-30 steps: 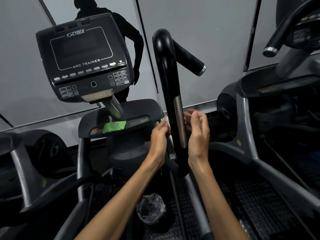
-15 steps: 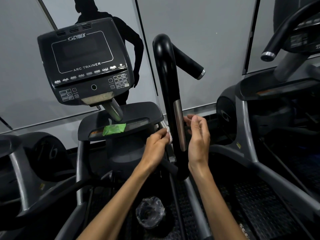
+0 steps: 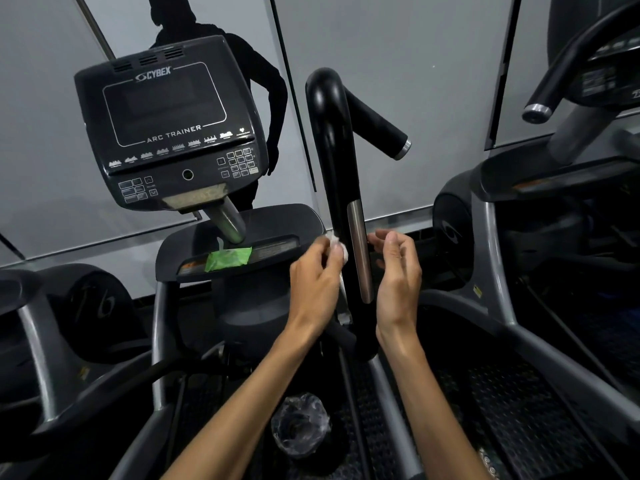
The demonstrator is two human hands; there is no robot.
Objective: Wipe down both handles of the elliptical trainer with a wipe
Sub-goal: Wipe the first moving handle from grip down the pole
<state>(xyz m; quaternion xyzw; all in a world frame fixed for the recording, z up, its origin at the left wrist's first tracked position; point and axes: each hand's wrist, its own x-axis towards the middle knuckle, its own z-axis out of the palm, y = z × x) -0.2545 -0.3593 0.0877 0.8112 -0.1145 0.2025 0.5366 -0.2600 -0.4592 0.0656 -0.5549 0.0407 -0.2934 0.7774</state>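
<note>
A black upright handle (image 3: pixel 332 161) of the trainer stands in front of me, with a silver sensor strip (image 3: pixel 360 251) down its lower part. My left hand (image 3: pixel 317 282) grips a crumpled white wipe (image 3: pixel 337 247) just left of the handle, close to its side. My right hand (image 3: pixel 398 278) hovers on the handle's right side with fingers loosely curled, holding nothing and not touching it. The left handle (image 3: pixel 104 393) runs low at the left, dark and partly out of sight.
The console (image 3: pixel 169 126) tilts above a tray (image 3: pixel 277 220) holding a green wipe packet (image 3: pixel 228 259). A bin lined with a clear bag (image 3: pixel 299 426) sits on the floor below. Another machine (image 3: pixel 554 209) stands at right, mirrored wall panels behind.
My left hand has drawn back from behind the handle to its left side, bringing the white wipe into sight. My right hand has stayed beside the handle, fingers a little more relaxed.
</note>
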